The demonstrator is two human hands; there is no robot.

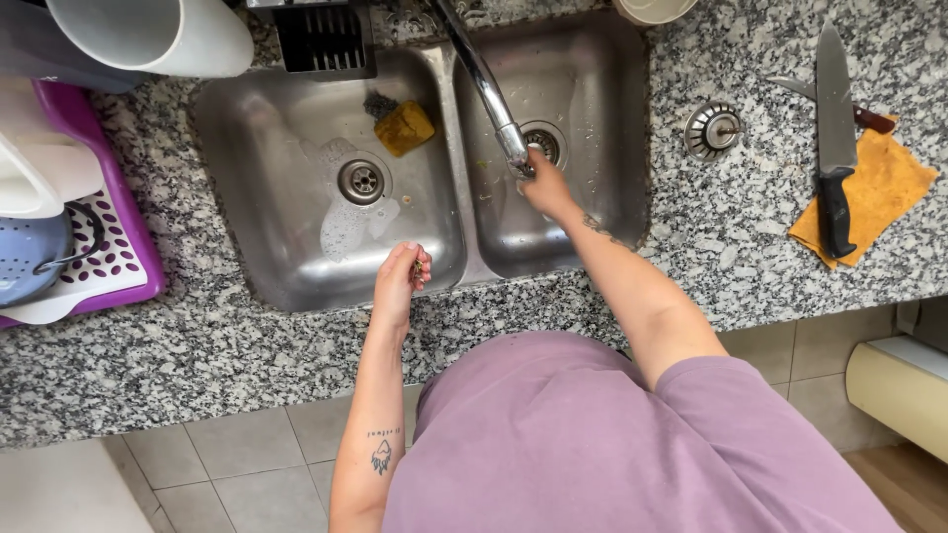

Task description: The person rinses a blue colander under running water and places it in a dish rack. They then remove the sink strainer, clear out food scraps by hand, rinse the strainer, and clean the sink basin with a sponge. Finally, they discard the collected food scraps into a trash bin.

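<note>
The faucet (484,84) swings out over the divider of a double steel sink (296,286), and its spout end hangs above the right basin, where the right hand (543,188) reaches up to it. The fingers of that hand sit curled at the spout tip, seemingly touching it, though the hand hides the contact and I cannot tell how tightly they close. The left hand (400,281) hovers over the front rim of the left basin with its fingers bunched together around something small and dark; what it is cannot be made out. In the left basin a patch of soap foam lies around the drain (361,181), and a yellow sponge (403,126) with a dark scouring side rests near the back wall. The right basin holds its own drain (545,141), just behind the right hand. On the speckled granite surface (197,345) to the right, a metal sink stopper (713,129) lies near the basin, and farther right a large black-handled knife (834,148) rests across an orange cloth (874,197), with a smaller knife (839,107) crossing beneath it. To the left, a purple drying rack (94,247) carries white dishes and a blue colander (30,257).
</note>
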